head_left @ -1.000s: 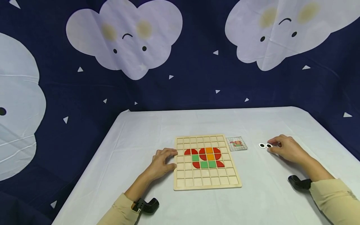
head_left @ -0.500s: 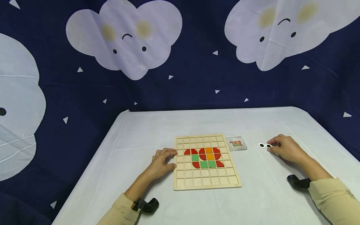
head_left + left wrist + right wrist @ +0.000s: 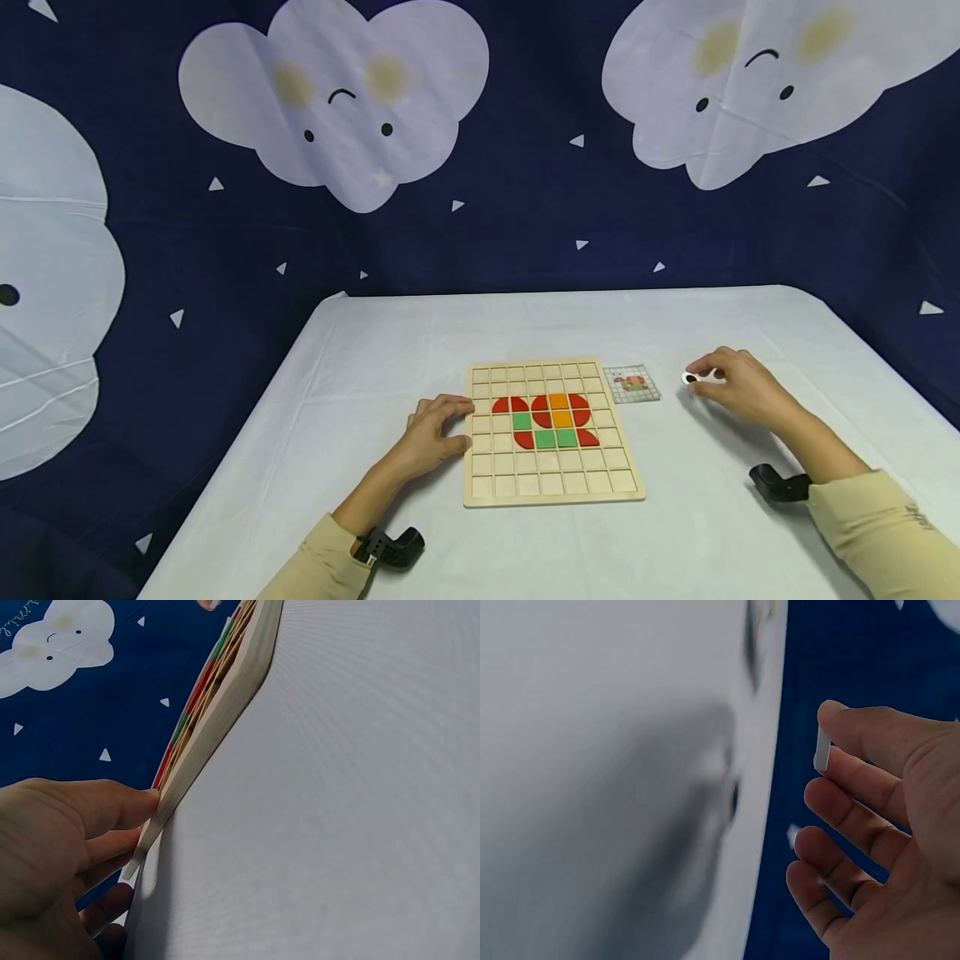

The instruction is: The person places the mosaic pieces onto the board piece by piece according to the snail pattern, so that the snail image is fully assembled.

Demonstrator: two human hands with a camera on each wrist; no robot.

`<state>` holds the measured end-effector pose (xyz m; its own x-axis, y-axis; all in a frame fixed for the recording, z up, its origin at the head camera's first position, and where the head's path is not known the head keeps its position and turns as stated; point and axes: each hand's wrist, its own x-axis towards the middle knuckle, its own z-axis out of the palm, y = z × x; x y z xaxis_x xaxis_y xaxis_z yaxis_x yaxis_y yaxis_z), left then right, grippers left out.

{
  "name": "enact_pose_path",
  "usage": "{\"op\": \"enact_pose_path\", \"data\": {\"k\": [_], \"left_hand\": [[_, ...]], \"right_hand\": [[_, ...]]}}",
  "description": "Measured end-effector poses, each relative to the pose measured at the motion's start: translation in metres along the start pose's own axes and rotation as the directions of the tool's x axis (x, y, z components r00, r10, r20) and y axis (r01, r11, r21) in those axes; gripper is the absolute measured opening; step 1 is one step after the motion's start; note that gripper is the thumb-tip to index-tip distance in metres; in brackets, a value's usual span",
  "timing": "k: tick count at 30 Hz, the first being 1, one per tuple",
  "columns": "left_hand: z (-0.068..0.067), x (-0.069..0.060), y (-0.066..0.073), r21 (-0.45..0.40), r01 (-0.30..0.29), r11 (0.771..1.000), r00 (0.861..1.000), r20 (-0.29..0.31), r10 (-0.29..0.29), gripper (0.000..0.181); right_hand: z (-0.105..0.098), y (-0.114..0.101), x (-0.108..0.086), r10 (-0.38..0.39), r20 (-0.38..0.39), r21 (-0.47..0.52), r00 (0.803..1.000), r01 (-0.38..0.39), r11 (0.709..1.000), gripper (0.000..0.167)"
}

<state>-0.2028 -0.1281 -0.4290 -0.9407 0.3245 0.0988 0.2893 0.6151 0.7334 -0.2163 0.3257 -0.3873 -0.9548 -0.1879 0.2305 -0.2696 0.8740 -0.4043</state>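
My left hand rests against the left edge of a wooden grid board, its thumb and fingertips touching the rim. Red, green and orange tiles lie in the board's middle squares. To the right of the board, my right hand pinches a small white disc with a black centre between thumb and forefinger, above the table. From the right wrist this white disc appears edge-on. Another white disc shows through the gap between thumb and forefinger, mostly hidden.
A small picture card with a gridded coloured pattern lies at the board's upper right. White cloth covers the table. Behind it hangs a dark blue curtain with clouds and triangles.
The right hand has lifted off the table with a disc in its pinch and moved slightly left and up in the head view. The left hand and board have stayed put.
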Motion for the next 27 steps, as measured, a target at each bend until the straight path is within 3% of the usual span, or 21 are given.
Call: {"op": "enact_pose_path", "data": {"k": [11,17,27], "left_hand": [[0.0,-0.002,-0.001,-0.001,-0.019,1.0,1.0,-0.008,0.019,0.044],[0.0,-0.002,0.0,0.001,-0.008,1.0,1.0,-0.005,0.008,0.045],[0.0,0.0,0.001,0.0,0.0,1.0,1.0,0.0,0.0,0.045]], "right_hand": [[0.022,-0.072,0.023,-0.107,0.052,0.075,0.993,0.103,0.992,0.024],[0.044,-0.106,0.035,-0.182,0.086,0.127,0.98,0.17,0.977,0.023],[0.076,-0.155,0.062,-0.24,0.146,0.175,0.96,0.214,0.961,0.026]]}}
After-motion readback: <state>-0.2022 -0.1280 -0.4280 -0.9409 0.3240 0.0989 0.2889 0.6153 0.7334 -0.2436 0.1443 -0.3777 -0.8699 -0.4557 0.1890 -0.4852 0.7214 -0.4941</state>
